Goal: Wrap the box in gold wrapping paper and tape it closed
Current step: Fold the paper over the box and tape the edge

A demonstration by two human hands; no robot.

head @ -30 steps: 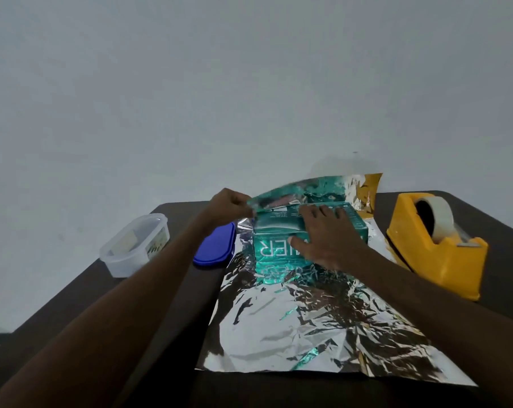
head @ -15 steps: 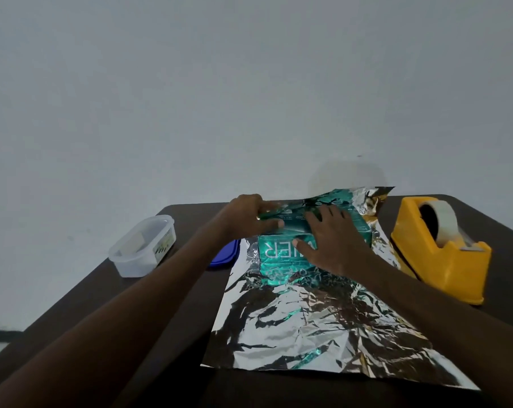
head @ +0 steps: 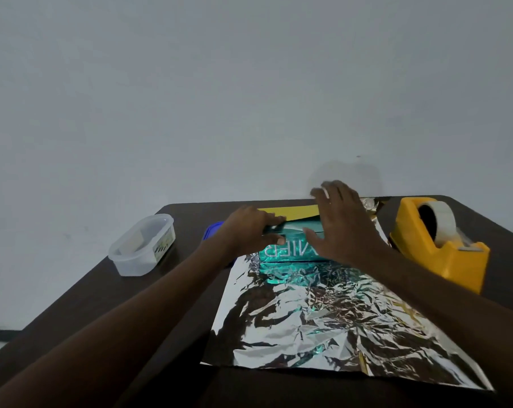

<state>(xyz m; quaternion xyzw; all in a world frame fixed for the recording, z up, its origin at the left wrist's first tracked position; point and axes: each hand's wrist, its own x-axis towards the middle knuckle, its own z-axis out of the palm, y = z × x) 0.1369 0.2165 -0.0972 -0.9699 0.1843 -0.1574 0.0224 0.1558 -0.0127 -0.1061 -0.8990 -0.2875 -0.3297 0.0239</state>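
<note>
Dark brown table (head: 166, 290) stands against a plain pale wall (head: 219, 98). Clear plastic tub (head: 141, 245), lid off, sits near the table's left edge, a label on its side. Blue lid (head: 212, 231) lies flat to its right, mostly hidden.

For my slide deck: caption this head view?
Left hand holds a teal box on wrapping paper; tape dispenser beside.

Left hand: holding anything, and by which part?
The left hand grips the teal box at its left end, thumb on the near face. The right hand is open above it, holding nothing.
</note>
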